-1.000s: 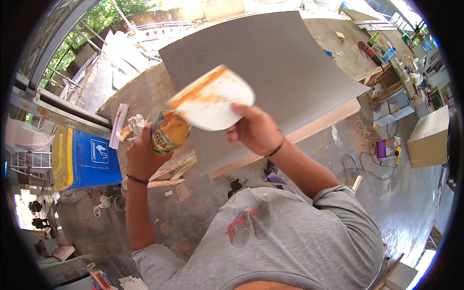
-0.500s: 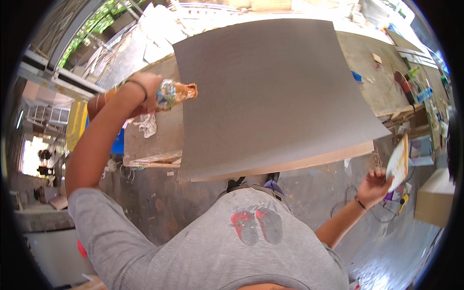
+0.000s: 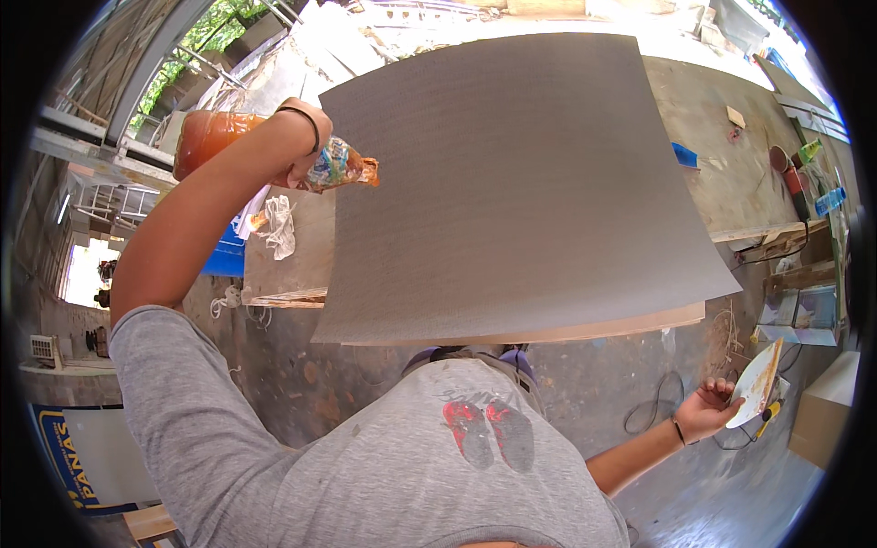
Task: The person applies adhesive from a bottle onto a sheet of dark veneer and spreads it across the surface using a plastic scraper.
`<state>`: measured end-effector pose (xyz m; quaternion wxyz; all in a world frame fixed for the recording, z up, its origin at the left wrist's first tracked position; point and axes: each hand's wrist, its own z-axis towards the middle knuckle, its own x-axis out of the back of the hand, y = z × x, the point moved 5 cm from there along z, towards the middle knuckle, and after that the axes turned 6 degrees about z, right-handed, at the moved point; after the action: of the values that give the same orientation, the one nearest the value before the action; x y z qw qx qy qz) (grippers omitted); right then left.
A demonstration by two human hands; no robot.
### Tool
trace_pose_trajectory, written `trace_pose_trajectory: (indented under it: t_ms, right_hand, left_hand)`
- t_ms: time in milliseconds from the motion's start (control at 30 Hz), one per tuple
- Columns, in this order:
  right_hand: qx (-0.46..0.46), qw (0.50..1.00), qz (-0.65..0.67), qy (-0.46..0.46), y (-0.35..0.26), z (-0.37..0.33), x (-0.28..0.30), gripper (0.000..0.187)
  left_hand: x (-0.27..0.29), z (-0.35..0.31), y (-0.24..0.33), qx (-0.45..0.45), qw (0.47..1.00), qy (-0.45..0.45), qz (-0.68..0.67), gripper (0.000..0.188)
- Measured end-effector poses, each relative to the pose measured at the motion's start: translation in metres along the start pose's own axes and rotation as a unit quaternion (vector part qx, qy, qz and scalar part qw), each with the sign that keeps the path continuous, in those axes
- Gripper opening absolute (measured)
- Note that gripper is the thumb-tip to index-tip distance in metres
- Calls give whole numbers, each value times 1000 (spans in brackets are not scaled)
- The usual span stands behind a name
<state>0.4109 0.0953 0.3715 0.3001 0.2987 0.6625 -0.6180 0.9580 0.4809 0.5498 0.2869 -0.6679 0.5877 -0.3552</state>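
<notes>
My left hand (image 3: pixel 301 142) is wrapped round a plastic bottle (image 3: pixel 212 139) of amber-brown liquid. The bottle lies nearly level, its crusted, smeared neck pointing right over the left edge of a large grey sheet (image 3: pixel 521 192). No stream from the mouth can be made out. At the lower right, well away from the sheet, my right hand (image 3: pixel 708 409) grips a thin white plate-like spreader (image 3: pixel 755 388) with brown smears. The grey sheet rests on a wooden board (image 3: pixel 566 331) whose near edge shows below it.
A crumpled white rag (image 3: pixel 280 228) and a blue drum (image 3: pixel 224 254) are at the left. A red-and-black power tool (image 3: pixel 793 183), a blue bottle (image 3: pixel 829 201) and a wood block (image 3: pixel 735 117) lie on the right. A black cable (image 3: pixel 653 402) coils on the floor near a cardboard box (image 3: pixel 827 411).
My left hand has raised the bottle's base, so more of its amber body shows. My right hand has lowered the spreader a little, away from the sheet's corner. The view has shifted slightly.
</notes>
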Motion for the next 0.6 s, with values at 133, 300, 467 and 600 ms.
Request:
trace_pose_trajectory:
  t_ms: [133,300,467,600]
  right_hand:
    - [24,999,-13,21,-3,6,-2,28]
    - [73,996,-41,44,-19,-1,4,30]
    - [87,991,-63,78,-31,-2,15,31]
    - [92,990,-76,80,-31,-3,12,31]
  left_hand:
    - [48,-5,-2,-5,995,85,-44,56]
    - [123,-13,-17,-14,960,252,-121,63]
    - [174,-76,-57,57,929,346,-121,36]
    - [147,-57,-75,30,895,400,-196,47]
